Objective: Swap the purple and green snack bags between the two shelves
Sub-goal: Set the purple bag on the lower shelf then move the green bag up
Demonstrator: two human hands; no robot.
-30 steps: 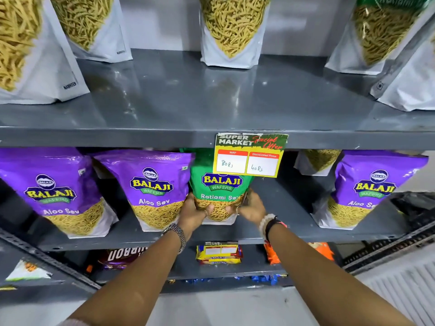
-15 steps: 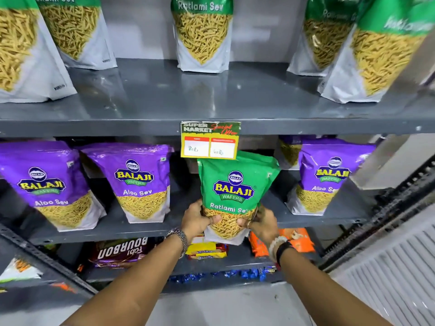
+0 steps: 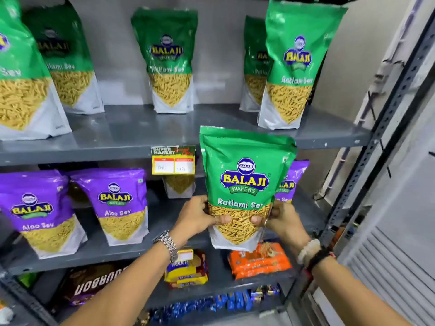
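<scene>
Left hand [image 3: 195, 216] and right hand [image 3: 281, 220] grip one green bag [image 3: 244, 182]; five stand above.

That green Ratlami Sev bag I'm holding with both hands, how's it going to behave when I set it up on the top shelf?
The green bag looks soft and glossy, so it may slip; the left hand and right hand pinch only its lower part. Its flat base should probably stand, like the bags on the upper shelf. Its top looks loose and may flop.
</scene>
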